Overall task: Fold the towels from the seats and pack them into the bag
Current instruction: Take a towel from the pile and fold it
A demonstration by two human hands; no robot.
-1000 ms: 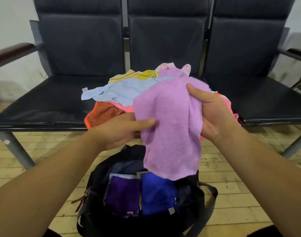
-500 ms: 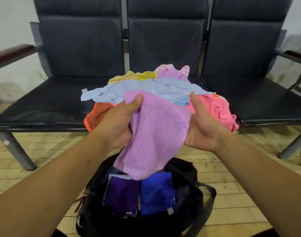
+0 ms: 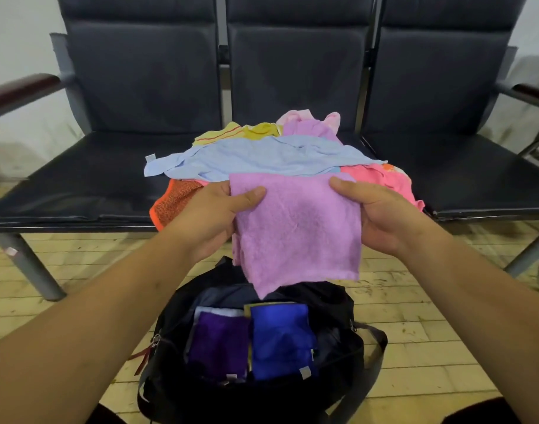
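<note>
Holds the purple towel [image 3: 295,228] above the bag [image 3: 338,332] mid-fold, with left grip [image 3: 214,215] and right grip [image 3: 381,215] each clamped on a top corner; probably needs another halving before packing.

A row of dark padded seats [image 3: 94,175] stands on a pale wooden floor [image 3: 430,316] against a white wall [image 3: 17,35].

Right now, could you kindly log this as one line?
left hand: grips lilac towel | right hand: same | bag: open below | pile: on seat
</note>
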